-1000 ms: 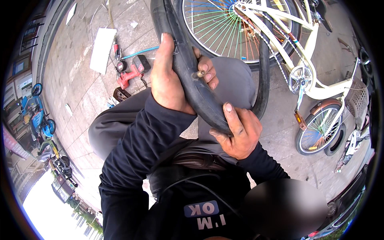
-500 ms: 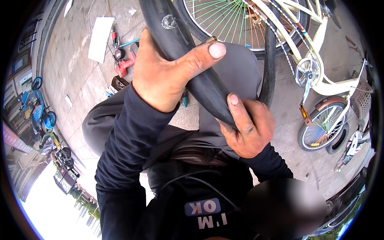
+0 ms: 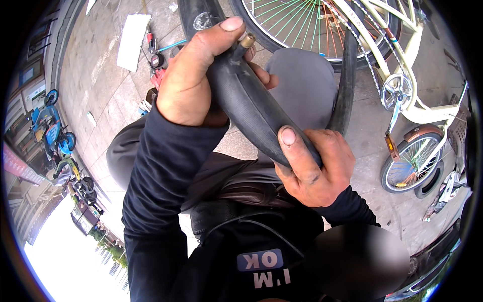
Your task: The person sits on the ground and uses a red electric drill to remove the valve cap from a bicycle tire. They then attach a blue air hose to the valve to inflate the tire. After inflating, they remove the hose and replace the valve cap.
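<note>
A black, puffed-up bicycle inner tube (image 3: 251,103) runs slantwise across my lap, held between both hands. My left hand (image 3: 188,75) is wrapped around it higher up, thumb on top and fingertips showing on the far side. Beside that thumb a brass valve stem (image 3: 246,42) sticks up from the tube. A pale round scuffed mark (image 3: 204,21) shows on the rubber above the thumb. Lower down, my right hand (image 3: 317,163) grips the tube, its index finger lying along the top. Another stretch of the tube (image 3: 346,85) hangs past my knee on the right.
A cream bicycle (image 3: 402,55) lies ahead and right, with a green-and-orange-spoked wheel (image 3: 297,25). Near its smaller wheel (image 3: 410,163) lies a loose tyre (image 3: 429,180). At left on the paving are a white board (image 3: 133,43) and a red tool (image 3: 157,76); parked two-wheelers (image 3: 53,131) stand farther off.
My left thumb has shifted up the tube, off the valve stem, which now stands exposed. The left fingertips now show beyond the tube. My right hand keeps its hold.
</note>
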